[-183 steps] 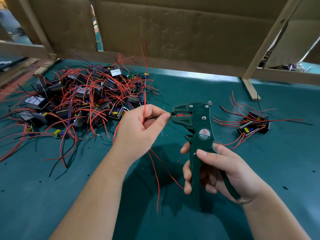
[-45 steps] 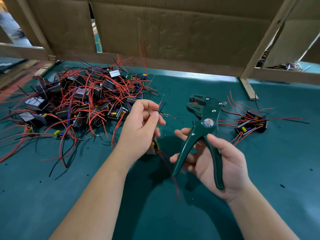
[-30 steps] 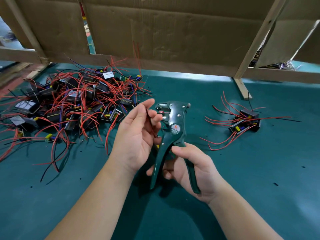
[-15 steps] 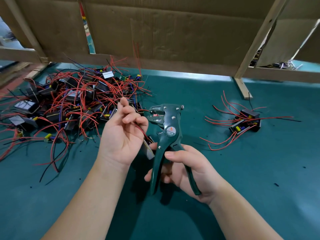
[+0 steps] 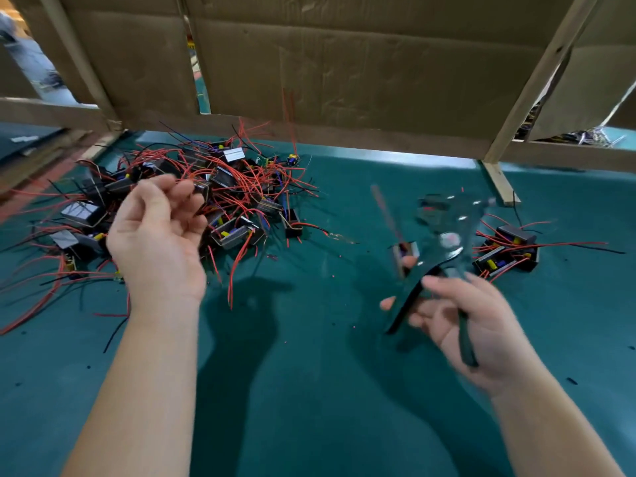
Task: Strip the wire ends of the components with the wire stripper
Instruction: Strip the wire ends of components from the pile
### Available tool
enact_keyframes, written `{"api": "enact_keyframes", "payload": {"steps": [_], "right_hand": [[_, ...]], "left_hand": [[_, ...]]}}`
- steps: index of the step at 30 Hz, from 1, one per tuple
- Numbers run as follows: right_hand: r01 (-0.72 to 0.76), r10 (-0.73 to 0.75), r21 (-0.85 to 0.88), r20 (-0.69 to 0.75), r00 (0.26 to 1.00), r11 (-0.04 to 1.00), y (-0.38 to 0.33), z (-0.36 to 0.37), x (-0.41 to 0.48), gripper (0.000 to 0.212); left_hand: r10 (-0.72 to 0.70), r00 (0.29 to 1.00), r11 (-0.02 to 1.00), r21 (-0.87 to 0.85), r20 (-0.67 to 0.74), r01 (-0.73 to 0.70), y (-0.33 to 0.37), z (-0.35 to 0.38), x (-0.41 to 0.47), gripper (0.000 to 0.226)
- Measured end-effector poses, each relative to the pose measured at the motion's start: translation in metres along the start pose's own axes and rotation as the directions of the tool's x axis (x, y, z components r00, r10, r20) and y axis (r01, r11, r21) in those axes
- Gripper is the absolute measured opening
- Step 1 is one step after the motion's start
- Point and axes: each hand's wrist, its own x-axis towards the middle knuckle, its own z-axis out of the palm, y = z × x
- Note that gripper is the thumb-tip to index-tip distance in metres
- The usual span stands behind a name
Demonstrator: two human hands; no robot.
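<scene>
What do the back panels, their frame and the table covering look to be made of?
Back panels: cardboard, matte brown, with creases and fold lines.
Frame: bare wood, pale and unpainted.
Table covering: probably a teal felt or fabric mat, matte and soft-looking.

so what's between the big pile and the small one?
Head view: bare mat, then a blurred component and the wire stripper in the right hand.
</scene>
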Motion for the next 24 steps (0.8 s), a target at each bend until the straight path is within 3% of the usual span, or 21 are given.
{"api": "enact_keyframes", "payload": {"steps": [3, 6, 7, 10, 13, 15, 19, 22, 24], "right_hand": [[0.08, -0.084, -0.032, -0.163, 0.983, 0.996, -0.007, -0.018, 0.008, 0.012], [0.118, -0.123, -0.038, -0.209, 0.97, 0.992, -0.004, -0.029, 0.01, 0.018], [0.122, -0.128, -0.041, -0.213, 0.969, 0.992, -0.005, -0.028, 0.009, 0.019], [0.141, -0.144, -0.03, -0.159, 0.977, 0.99, -0.003, -0.025, 0.007, 0.012], [0.144, -0.144, 0.005, -0.053, 0.988, 0.99, -0.002, -0.016, 0.004, 0.012], [0.115, -0.115, 0.033, 0.01, 0.993, 0.993, 0.001, -0.005, 0.005, 0.023], [-0.008, 0.003, 0.085, 0.059, 0.998, 0.996, 0.009, 0.016, 0.014, 0.031], [-0.043, 0.039, 0.113, 0.04, 0.998, 0.993, 0.013, 0.022, 0.025, 0.026], [-0.034, 0.042, 0.124, -0.064, 0.997, 0.992, 0.013, 0.019, 0.03, 0.017]], "left_hand": [[0.187, 0.982, 0.899, 0.405, -0.014, -0.166, -0.011, -0.001, -0.004, 0.03], [0.215, 0.972, 0.709, 0.671, 0.089, -0.219, -0.023, 0.001, -0.007, 0.024], [0.189, 0.974, 0.627, 0.747, 0.127, -0.219, -0.024, 0.001, -0.008, 0.033], [0.067, 0.959, 0.346, 0.895, 0.275, -0.281, -0.028, -0.003, -0.01, 0.063], [-0.007, 0.935, 0.071, 0.933, 0.355, -0.354, -0.032, -0.003, -0.013, 0.06], [-0.038, 0.935, -0.023, 0.935, 0.353, -0.354, -0.034, -0.002, -0.015, 0.052], [0.05, 0.947, -0.009, 0.949, 0.316, -0.316, -0.038, -0.004, -0.012, 0.029], [0.064, 0.951, 0.136, 0.942, 0.302, -0.308, -0.039, -0.003, -0.01, 0.034], [0.123, 0.934, 0.223, 0.908, 0.335, -0.355, -0.038, 0.0, -0.011, 0.042]]}}
